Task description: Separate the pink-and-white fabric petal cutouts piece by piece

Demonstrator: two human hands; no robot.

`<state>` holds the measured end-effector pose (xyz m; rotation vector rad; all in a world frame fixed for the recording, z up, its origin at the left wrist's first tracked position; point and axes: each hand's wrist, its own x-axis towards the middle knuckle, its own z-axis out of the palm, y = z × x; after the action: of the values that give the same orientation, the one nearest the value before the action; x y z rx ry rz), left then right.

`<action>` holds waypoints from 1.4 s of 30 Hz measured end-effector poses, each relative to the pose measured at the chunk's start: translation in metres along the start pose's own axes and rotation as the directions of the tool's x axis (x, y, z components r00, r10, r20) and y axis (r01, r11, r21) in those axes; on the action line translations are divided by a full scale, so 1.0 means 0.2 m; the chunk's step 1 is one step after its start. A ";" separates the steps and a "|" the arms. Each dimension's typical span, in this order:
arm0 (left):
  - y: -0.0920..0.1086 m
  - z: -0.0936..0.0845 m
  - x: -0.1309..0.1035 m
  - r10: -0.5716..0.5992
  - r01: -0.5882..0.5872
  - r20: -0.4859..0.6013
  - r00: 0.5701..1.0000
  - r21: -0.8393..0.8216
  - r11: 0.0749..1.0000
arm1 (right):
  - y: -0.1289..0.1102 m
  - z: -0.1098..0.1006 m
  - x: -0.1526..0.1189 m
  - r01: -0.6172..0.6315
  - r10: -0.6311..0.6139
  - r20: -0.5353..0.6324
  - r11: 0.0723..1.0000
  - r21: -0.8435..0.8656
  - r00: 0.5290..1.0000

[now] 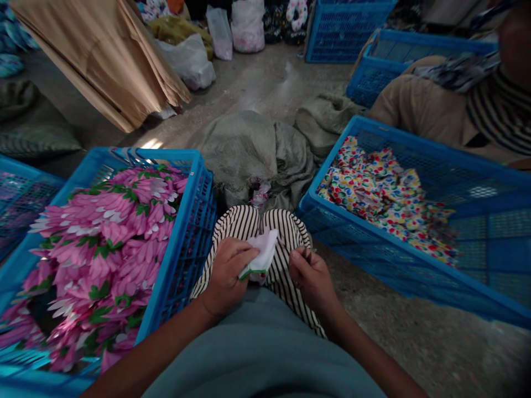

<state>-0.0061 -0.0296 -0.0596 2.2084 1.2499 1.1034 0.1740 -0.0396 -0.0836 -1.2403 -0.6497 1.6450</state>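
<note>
My left hand [232, 265] is closed on a small white fabric piece [264, 247] with a green edge, held above my striped lap [286, 228]. To its right, my right hand [310, 273] is pinched, thumb against fingers, a short gap away from the fabric. Anything between those fingertips is too small to make out. On my left stands a blue crate [194, 160] heaped with pink, petal-shaped fabric pieces [120, 237] that have green and white parts.
At my right, another blue crate [415, 141] contains colourful printed fabric pieces [385, 193]. A person in a tan sleeve [418, 91] sits beyond it. Grey-green sacks [244, 149] lie ahead of my knees. Farther back are a tan cloth drape [108, 55] and white plastic bags [248, 25].
</note>
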 end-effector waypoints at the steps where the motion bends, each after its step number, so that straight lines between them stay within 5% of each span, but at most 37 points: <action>1: 0.00 0.00 0.00 -0.012 0.012 -0.018 1.000 -0.018 1.000 | 0.00 -0.01 0.01 0.001 -0.001 -0.013 1.000 0.015 1.000; 9: 0.01 -0.01 0.00 -0.027 0.019 -0.054 0.998 -0.148 0.989 | -0.03 0.05 0.02 0.066 -0.070 0.058 0.995 0.075 0.996; 12: 0.03 0.00 0.00 -0.203 0.199 0.021 0.979 -0.306 0.931 | -0.05 0.06 0.05 0.130 -0.133 0.079 0.991 0.040 0.988; 14: 0.05 0.03 0.01 -0.465 0.469 0.134 0.875 -0.466 0.750 | -0.06 0.06 0.07 0.192 -0.185 0.144 0.981 -0.035 0.972; 16: 0.07 0.06 0.03 -0.676 0.665 0.293 0.676 -0.638 0.388 | -0.07 0.05 0.08 0.240 -0.212 0.232 0.966 -0.101 0.949; 18: 0.07 0.09 0.05 -0.715 0.675 0.472 0.515 -0.738 -0.001 | -0.08 0.06 0.09 0.238 -0.204 0.249 0.964 -0.117 0.947; 19: 0.07 0.10 0.06 -0.691 0.644 0.544 0.476 -0.751 -0.148 | -0.08 0.06 0.10 0.218 -0.189 0.222 0.969 -0.113 0.956; 22: 0.06 0.10 0.07 -0.615 0.581 0.660 0.431 -0.725 -0.371 | -0.08 0.07 0.11 0.157 -0.143 0.148 0.984 -0.090 0.979; 29: 0.04 0.11 0.05 -0.580 0.576 0.728 0.366 -0.667 -0.473 | -0.05 0.09 0.13 -0.154 0.129 0.185 0.980 0.127 0.974; 32: 0.04 0.12 0.04 -0.569 0.631 0.744 0.351 -0.637 -0.444 | -0.04 0.09 0.14 -0.183 0.162 0.134 0.969 0.166 0.978; 34: 0.03 0.13 0.03 -0.646 0.703 0.660 0.383 -0.662 -0.260 | -0.05 0.10 0.13 -0.177 0.162 0.097 0.969 0.173 0.982; 36: 0.02 0.12 0.02 -0.749 0.741 0.459 0.477 -0.668 0.063 | -0.05 0.11 0.12 -0.161 0.153 0.062 0.974 0.158 0.986; 38: 0.02 0.10 0.02 -0.737 0.712 0.278 0.616 -0.596 0.371 | -0.04 0.12 0.11 -0.117 0.112 0.055 0.987 0.112 0.992; 40: 0.04 0.09 0.03 -0.628 0.670 0.293 0.721 -0.525 0.525 | -0.03 0.13 0.10 -0.054 0.049 0.083 0.997 0.050 0.995; 42: 0.07 0.07 0.04 -0.544 0.682 0.412 0.731 -0.483 0.550 | -0.02 0.14 0.08 -0.025 0.024 0.137 1.000 0.006 0.990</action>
<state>0.0162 -0.0292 -0.0557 1.1877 1.2001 0.7760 0.1493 -0.0194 -0.0780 -1.1417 -0.7138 1.7628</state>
